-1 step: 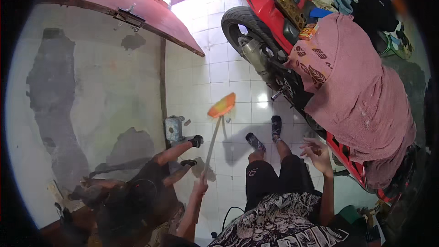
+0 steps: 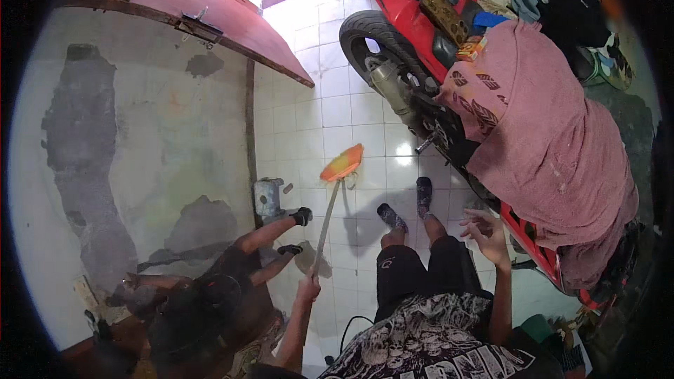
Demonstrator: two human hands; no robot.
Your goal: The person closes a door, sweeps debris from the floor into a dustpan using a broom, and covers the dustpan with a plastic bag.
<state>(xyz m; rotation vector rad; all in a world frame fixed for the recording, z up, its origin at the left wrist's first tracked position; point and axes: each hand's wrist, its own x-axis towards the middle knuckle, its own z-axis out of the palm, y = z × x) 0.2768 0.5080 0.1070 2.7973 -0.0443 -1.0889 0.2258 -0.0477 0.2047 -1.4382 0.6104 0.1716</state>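
The left hand (image 2: 307, 288) is closed around the near end of a broom handle (image 2: 324, 228), whose orange broom head (image 2: 342, 163) rests far out on the white tiled floor (image 2: 330, 109), beside a small grey block (image 2: 267, 198) at the foot of the patchy wall (image 2: 140, 140). The right hand (image 2: 486, 235) hangs open and empty, fingers spread, near the pink towel (image 2: 540, 140) draped over the red motorcycle (image 2: 414, 7). Sweeping looks to be in hand, the head reaching out ahead of the socked feet (image 2: 407, 207). The next stroke likely calls for drawing the head nearer along the tiles. Another person (image 2: 210, 288) crouches at the near left.
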